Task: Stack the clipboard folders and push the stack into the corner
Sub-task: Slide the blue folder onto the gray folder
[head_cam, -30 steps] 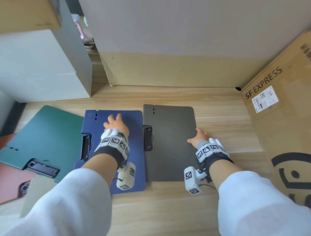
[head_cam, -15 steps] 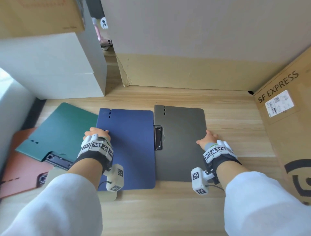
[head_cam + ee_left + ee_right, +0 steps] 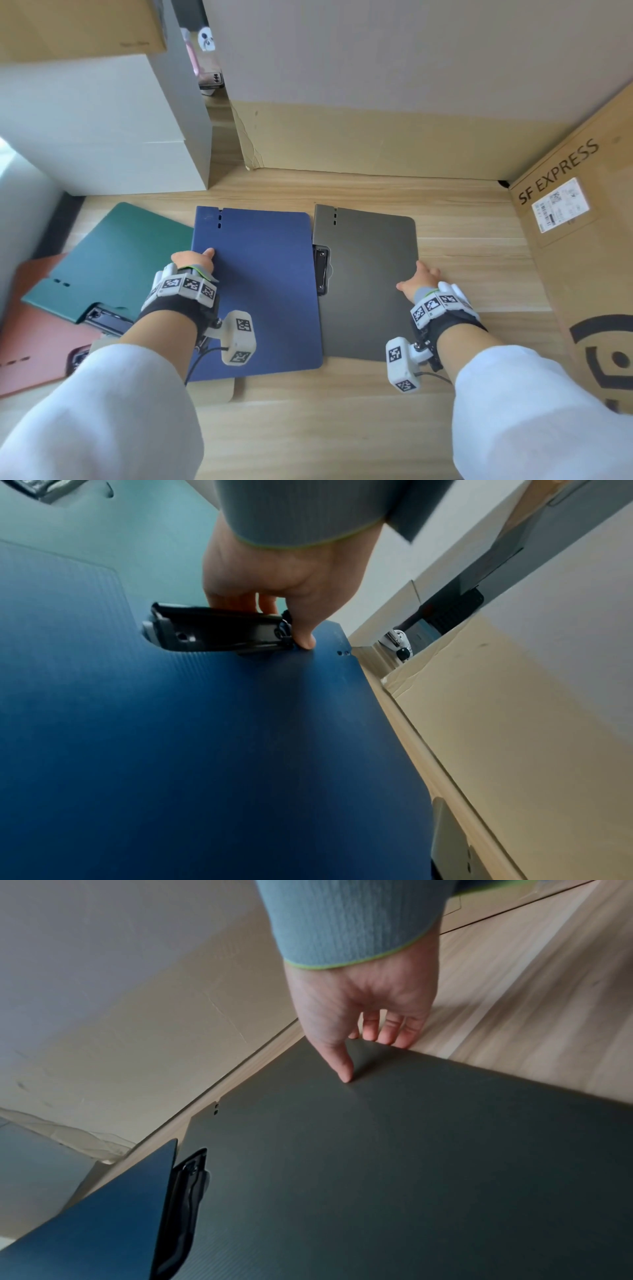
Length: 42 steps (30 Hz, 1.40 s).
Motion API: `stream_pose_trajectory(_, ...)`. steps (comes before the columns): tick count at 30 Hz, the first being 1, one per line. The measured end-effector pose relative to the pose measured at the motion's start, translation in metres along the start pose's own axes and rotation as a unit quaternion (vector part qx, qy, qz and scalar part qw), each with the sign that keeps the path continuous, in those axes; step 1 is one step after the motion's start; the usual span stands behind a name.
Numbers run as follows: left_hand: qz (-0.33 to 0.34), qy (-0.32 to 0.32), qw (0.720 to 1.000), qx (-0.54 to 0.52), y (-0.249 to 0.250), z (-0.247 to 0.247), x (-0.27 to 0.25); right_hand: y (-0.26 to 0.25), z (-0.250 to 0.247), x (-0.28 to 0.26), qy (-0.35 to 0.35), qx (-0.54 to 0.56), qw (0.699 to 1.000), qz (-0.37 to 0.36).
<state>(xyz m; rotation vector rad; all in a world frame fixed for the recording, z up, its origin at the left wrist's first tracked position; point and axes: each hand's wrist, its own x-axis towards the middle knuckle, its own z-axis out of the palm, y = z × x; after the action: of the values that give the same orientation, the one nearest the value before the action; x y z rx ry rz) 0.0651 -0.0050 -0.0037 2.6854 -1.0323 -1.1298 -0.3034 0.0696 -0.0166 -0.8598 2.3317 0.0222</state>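
A blue clipboard folder (image 3: 260,291) lies flat beside a grey one (image 3: 366,284) on the wooden table (image 3: 342,428), and its right edge meets the grey folder's black clip (image 3: 322,270). My left hand (image 3: 198,257) grips the blue folder's left edge. In the left wrist view its thumb (image 3: 304,639) presses on top beside the blue folder's clip (image 3: 219,634), with the fingers behind the edge. My right hand (image 3: 416,277) pinches the grey folder's right edge, thumb (image 3: 346,1074) on top and fingers (image 3: 387,1031) curled over the rim. A green folder (image 3: 116,260) and a red folder (image 3: 30,325) overlap at the left.
An SF EXPRESS cardboard box (image 3: 582,240) walls the right side and a large cardboard panel (image 3: 376,137) the back; they meet in a corner (image 3: 501,183). White boxes (image 3: 102,130) stand at the back left. A beige sheet (image 3: 219,390) pokes out under the blue folder.
My left hand slid from the middle of the blue folder to its left edge and took hold there. The right hand stayed on the grey folder's right edge.
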Motion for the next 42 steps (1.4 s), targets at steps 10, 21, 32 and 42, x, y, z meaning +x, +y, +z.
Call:
stream_pose_trajectory(10, 0.106, -0.035, 0.993, -0.027, 0.027, -0.013, -0.014, 0.008, -0.008, -0.004, -0.017, -0.023, 0.999, -0.020)
stream_pose_trajectory(21, 0.169, -0.095, 0.981, -0.022, 0.094, 0.078, -0.084, 0.017, -0.015, 0.003, -0.058, -0.002, 0.997, -0.051)
stream_pose_trajectory(32, 0.134, -0.070, 0.988, 0.024, 0.111, 0.126, -0.098, 0.022, -0.013, 0.020, -0.067, 0.007, 0.996, -0.057)
stream_pose_trajectory(42, 0.161, -0.074, 0.969, 0.170, 0.106, 0.134, -0.107, 0.018, -0.019, 0.027, -0.069, 0.030, 0.996, -0.042)
